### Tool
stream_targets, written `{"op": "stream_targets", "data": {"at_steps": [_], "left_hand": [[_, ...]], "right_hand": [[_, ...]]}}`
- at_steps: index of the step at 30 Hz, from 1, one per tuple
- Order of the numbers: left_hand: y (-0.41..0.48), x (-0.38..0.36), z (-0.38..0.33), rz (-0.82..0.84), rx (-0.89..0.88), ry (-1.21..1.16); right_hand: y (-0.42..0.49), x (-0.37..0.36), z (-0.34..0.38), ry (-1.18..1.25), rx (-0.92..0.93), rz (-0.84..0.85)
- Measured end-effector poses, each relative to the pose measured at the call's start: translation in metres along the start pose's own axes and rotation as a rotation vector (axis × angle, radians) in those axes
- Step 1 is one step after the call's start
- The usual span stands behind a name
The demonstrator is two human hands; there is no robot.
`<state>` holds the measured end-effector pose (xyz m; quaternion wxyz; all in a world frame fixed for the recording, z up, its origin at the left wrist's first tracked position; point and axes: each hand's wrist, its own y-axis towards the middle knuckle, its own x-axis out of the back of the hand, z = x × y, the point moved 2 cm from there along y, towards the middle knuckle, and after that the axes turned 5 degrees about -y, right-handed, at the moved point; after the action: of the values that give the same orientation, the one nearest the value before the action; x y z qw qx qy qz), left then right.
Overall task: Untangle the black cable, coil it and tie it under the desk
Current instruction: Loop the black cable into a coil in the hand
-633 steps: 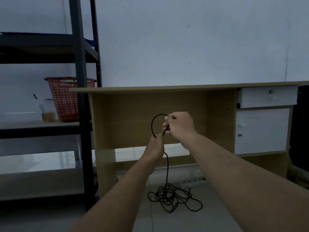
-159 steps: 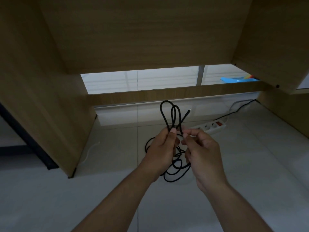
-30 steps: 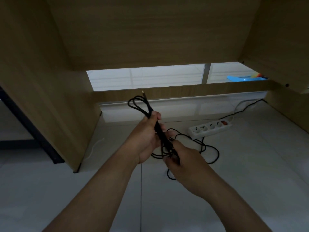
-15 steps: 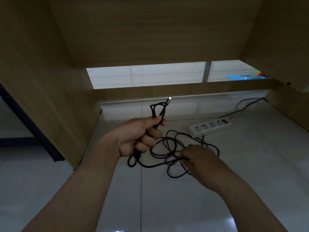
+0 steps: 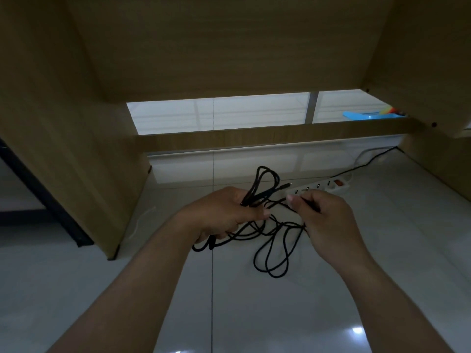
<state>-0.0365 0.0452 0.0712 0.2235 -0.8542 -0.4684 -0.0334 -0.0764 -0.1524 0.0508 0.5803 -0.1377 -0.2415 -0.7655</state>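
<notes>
The black cable (image 5: pixel 271 253) hangs in loose loops between my two hands, above the white tiled floor. My left hand (image 5: pixel 226 215) grips a bundle of its loops, which stick up past my fingers with the plug end pointing right. My right hand (image 5: pixel 323 220) pinches a single strand of the cable, a little to the right of the bundle. More loops droop below both hands. The wooden desk (image 5: pixel 229 47) stands over and around this spot, and I see its back panel and both side panels.
A white power strip (image 5: pixel 328 187) lies on the floor just behind my right hand, its own dark cord running to the back right. A low wooden crossbar (image 5: pixel 254 136) spans the desk's rear. A black shelf leg (image 5: pixel 38 189) stands at left. A blue object (image 5: pixel 364 114) lies beyond the desk.
My right hand has risen from the loops near the floor and now pinches a strand at the height of my left hand. The bundle in my left hand has shifted right.
</notes>
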Motion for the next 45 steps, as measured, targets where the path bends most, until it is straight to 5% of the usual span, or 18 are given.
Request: {"op": "stream_targets", "data": {"at_steps": [3, 6, 13, 22, 28, 37, 45], "left_hand": [[0.001, 0.003, -0.001, -0.068, -0.040, 0.011], [0.001, 0.008, -0.001, -0.074, -0.070, 0.024], [-0.004, 0.003, -0.005, 0.047, -0.189, 0.210], [-0.003, -0.002, -0.002, 0.012, -0.203, 0.373], [-0.001, -0.002, 0.001, 0.009, -0.193, 0.437], [-0.004, 0.002, 0.002, -0.017, -0.134, 0.359], [-0.003, -0.001, 0.005, -0.016, -0.027, 0.167]], "right_hand": [[0.003, 0.000, -0.005, 0.357, -0.270, 0.057], [0.004, -0.001, -0.005, 0.580, -0.346, 0.107], [0.000, -0.005, 0.000, 0.767, -0.441, 0.102], [0.002, -0.003, -0.003, 1.054, -0.552, 0.259], [0.002, -0.002, -0.001, 0.910, -0.424, 0.238], [0.004, 0.002, -0.011, 0.259, -0.291, -0.010], [0.009, 0.007, -0.008, 0.813, -0.453, 0.126]]}}
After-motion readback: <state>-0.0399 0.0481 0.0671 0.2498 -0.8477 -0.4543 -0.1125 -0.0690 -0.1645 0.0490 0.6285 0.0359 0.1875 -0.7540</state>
